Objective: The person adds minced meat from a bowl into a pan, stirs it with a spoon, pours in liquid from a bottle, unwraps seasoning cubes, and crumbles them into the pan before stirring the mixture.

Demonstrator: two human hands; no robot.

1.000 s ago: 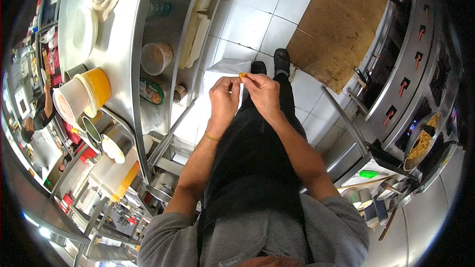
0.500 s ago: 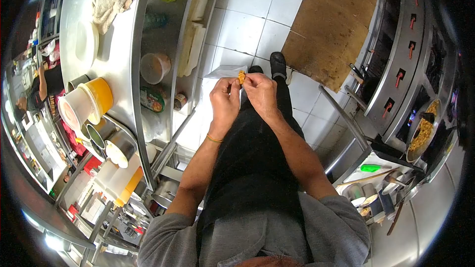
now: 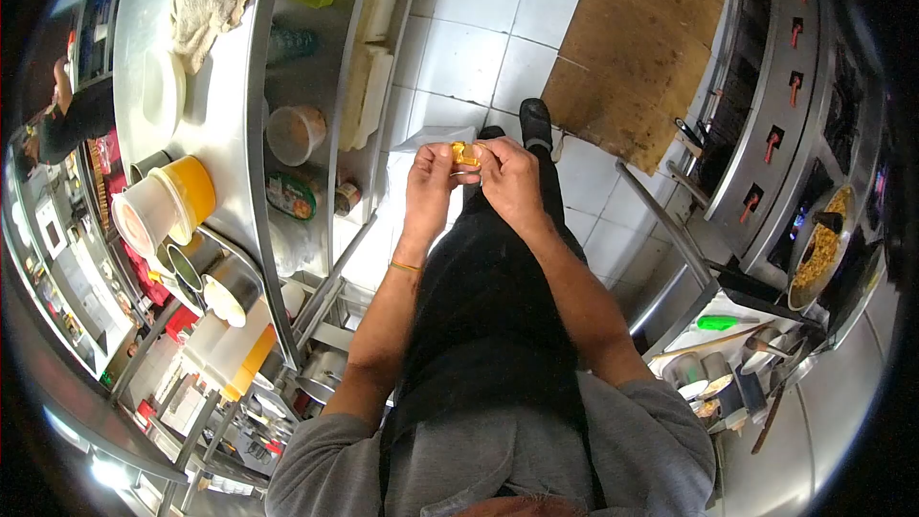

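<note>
Between my two hands is a small shiny gold-yellow wrapper (image 3: 465, 153), held over the floor in front of my legs. My left hand (image 3: 430, 184) pinches its left end between thumb and fingers. At the other end, my right hand (image 3: 511, 184) grips it the same way. The wrapper lies stretched flat between the fingertips, and its edges are partly covered by them. I cannot make out whether anything is inside it.
On my right is a stove with red knobs (image 3: 750, 202) and a pan of yellowish food (image 3: 818, 254). A steel counter (image 3: 215, 124) on my left bears a cloth (image 3: 206, 14) and tubs (image 3: 191, 193). A brown board (image 3: 637, 48) covers part of the tiled floor. Another person (image 3: 81, 124) stands far left.
The wrapper was bunched up at my fingertips and is now spread wider and flatter. My hands have turned slightly around it. The person at far left has shifted.
</note>
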